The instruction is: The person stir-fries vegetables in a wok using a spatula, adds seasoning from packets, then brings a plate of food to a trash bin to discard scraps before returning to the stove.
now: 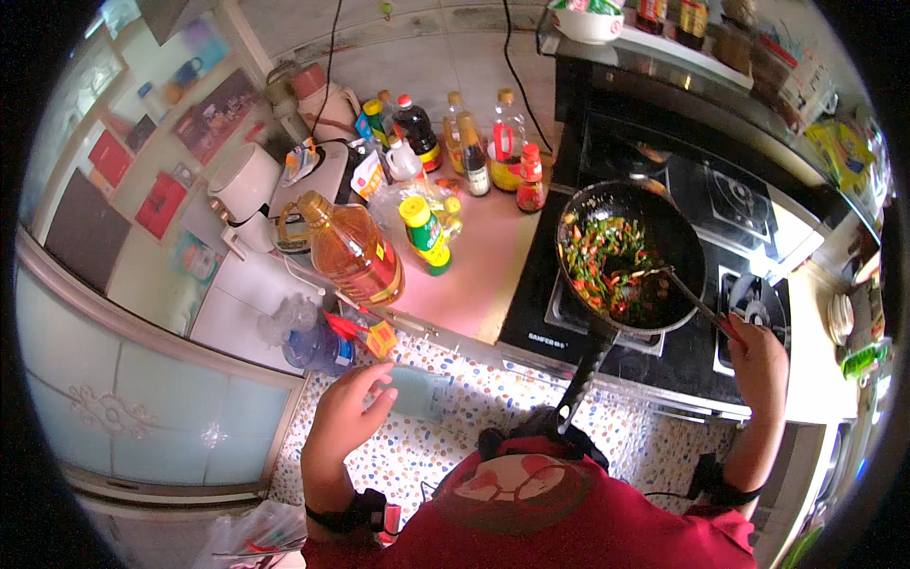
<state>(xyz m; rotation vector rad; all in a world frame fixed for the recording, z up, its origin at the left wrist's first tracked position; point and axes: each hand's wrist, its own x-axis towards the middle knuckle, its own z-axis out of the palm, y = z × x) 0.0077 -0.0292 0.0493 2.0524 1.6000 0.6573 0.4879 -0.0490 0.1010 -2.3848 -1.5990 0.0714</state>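
Observation:
My right hand (758, 355) is closed around the red handle of a metal cooking spatula (700, 302), whose blade rests among the food in the pan. A black wok (679, 235) sits on the left burner of the gas stove, its long handle pointing towards my body. Chopped green and red vegetables (604, 263) lie mostly in the wok's left half. My left hand (352, 405) hangs in the air before the counter's front, fingers slightly bent and apart, holding nothing. To its upper right, a green bottle with a yellow cap (426, 238) stands on the pink counter top.
A large jug of cooking oil (352, 249) stands at the counter's front left. Several sauce bottles (473, 156) are grouped near the wall. A rice cooker (309, 178) is behind the jug. Black glass stove (530, 313) borders the counter. A blue water bottle (320, 348) is at lower left.

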